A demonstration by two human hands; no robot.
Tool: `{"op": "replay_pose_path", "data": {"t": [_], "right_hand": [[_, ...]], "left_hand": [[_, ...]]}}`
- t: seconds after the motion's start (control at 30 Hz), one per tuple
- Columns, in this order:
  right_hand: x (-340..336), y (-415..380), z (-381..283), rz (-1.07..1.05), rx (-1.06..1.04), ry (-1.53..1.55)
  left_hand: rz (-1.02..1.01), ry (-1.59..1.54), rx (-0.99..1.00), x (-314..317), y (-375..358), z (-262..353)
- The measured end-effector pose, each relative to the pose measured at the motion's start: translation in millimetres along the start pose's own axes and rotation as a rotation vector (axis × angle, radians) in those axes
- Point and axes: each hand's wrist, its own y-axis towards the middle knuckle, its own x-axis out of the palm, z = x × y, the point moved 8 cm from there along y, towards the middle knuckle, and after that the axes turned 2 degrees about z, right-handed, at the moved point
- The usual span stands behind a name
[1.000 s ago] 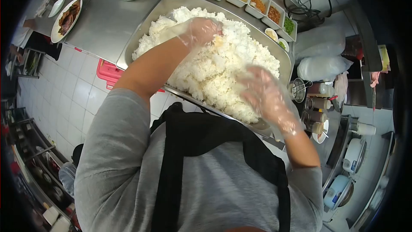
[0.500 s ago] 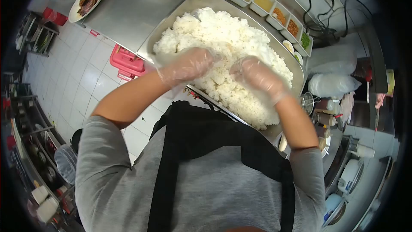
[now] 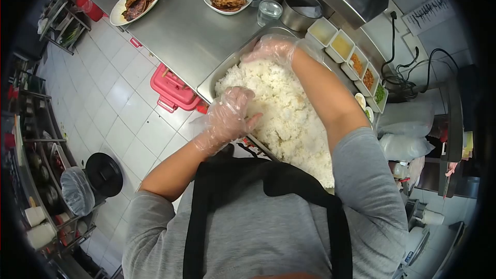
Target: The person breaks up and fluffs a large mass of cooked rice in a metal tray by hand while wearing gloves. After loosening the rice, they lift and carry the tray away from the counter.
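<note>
A deep metal tray (image 3: pixel 206 88) holds a large mound of white rice (image 3: pixel 292 116). Both hands wear clear plastic gloves. My left hand (image 3: pixel 231 112) is over the tray's near left side, touching the rice, with its thumb held apart from the fingers. Reaching across the mound, my right hand (image 3: pixel 274 50) lies at the far end of the tray. Its fingers stretch left along the edge of the rice, and their tips are partly hidden.
On the steel counter (image 3: pixel 181 26) are a plate of browned food (image 3: pixel 142 2), a bowl of similar food (image 3: pixel 227 0), a glass of water (image 3: pixel 269 12) and a metal pot (image 3: pixel 301 13). Topping containers (image 3: pixel 341 46) line the right side. A pink-red box (image 3: pixel 173 87) is below the counter.
My right hand has moved from the middle of the rice to the tray's far end. My left hand has shifted to the near left side, its thumb now apart. The view has shifted too.
</note>
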Motion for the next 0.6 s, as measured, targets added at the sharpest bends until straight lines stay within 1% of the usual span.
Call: {"op": "replay_pose_path", "data": {"t": [0.07, 0.17, 0.2, 0.3, 0.37, 0.43, 0.47, 0.5, 0.6], "right_hand": [[17, -2, -25, -0.014, -0.115, -0.153], [68, -4, -56, -0.343, -0.136, -0.566], [69, -16, -61, -0.35, -0.093, -0.556], [44, -75, -85, -0.373, 0.042, -0.536], [36, -110, -83, -0.396, 0.138, -0.514], [30, -142, -64, -0.265, 0.026, -0.258], [26, -158, -51, -0.205, 0.063, -0.267], [21, -175, -41, -0.142, 0.101, -0.277], [11, -225, -33, 0.002, 0.211, -0.304]], "left_hand": [[0.007, -0.042, -0.047, 0, 0, -2], [-0.123, -0.033, -0.174, 3, 4, -5], [-0.156, -0.016, -0.192, 2, 5, -6], [-0.249, 0.044, -0.236, 4, 9, -9], [-0.324, 0.103, -0.258, 9, 7, -12], [-0.341, 0.145, -0.228, 14, 7, -15], [-0.349, 0.166, -0.21, 16, 7, -16], [-0.425, 0.121, -0.255, 16, 8, -17], [-0.355, 0.184, -0.136, 13, 13, -8]]}}
